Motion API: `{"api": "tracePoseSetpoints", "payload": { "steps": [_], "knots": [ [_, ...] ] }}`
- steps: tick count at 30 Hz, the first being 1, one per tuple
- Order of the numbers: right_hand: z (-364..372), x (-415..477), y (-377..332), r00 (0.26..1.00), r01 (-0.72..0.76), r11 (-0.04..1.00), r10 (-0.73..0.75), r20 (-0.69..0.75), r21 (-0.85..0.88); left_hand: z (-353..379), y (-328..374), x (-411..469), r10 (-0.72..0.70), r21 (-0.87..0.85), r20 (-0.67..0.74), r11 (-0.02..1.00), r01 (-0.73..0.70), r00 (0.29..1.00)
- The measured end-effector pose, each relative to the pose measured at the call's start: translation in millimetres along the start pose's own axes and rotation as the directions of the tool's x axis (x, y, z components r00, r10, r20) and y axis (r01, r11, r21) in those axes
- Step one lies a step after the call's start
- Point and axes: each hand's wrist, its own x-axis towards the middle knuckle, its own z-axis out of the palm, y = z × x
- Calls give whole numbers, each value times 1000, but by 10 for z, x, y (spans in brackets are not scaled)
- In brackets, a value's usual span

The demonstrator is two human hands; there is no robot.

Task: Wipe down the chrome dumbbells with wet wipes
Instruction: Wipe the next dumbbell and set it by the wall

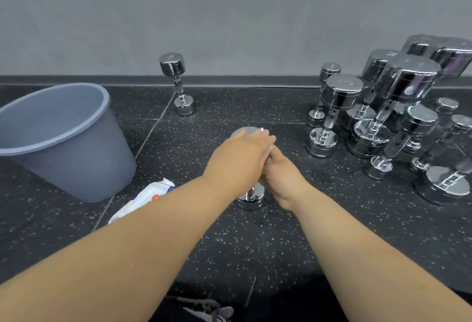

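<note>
A small chrome dumbbell (pixel 251 197) stands upright on the speckled black floor in front of me. My left hand (pixel 240 158) lies over its top head, holding it. My right hand (pixel 283 177) is wrapped around the handle just below, and a bit of white wet wipe (pixel 271 148) shows between the two hands. The handle itself is hidden by my fingers. A white wet wipe pack (pixel 143 200) lies on the floor to the left, partly under my left forearm.
A grey plastic bin (pixel 63 140) stands at the left. One chrome dumbbell (pixel 178 84) stands upright by the wall. Several chrome dumbbells (pixel 383 107) of different sizes stand clustered at the right. A grey wall runs along the back.
</note>
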Motion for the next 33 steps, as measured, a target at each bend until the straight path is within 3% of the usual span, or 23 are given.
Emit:
{"api": "tracePoseSetpoints", "payload": {
  "steps": [3,4,8,10,12,14,21,25,27,33],
  "knots": [
    [2,21,29,999,37,998,-36,22,-54,-34,-151,183,-259,-55,-80,965,255,963],
    [-8,28,55,999,46,995,-44,19,-92,-52,-182,134,-246,-31,-74,969,245,966],
    [-16,3,69,998,67,992,-65,23,-111,-42,-55,-169,56,-74,43,996,-53,998],
    [-11,-7,61,998,63,992,-62,18,-109,-27,-70,-5,-4,-62,34,998,6,999],
    [-4,-5,60,998,65,994,-64,17,-90,-29,-159,134,-173,-120,-17,978,169,985],
    [15,-16,59,998,55,994,-54,17,-90,0,-271,56,-264,-208,-59,947,247,963],
    [-5,-48,-9,999,40,999,-40,-29,-6,134,-212,-309,-204,-364,-143,921,141,968],
    [-27,-145,-179,971,105,977,-60,-232,187,60,-179,-231,-209,-351,-163,926,141,964],
    [-7,-183,-303,959,175,954,-109,-261,244,43,-159,-166,-188,-410,-221,908,84,957],
    [79,-181,-331,936,260,959,-278,-216,-109,127,-235,-171,-169,-485,-297,874,3,940]
  ]
}}
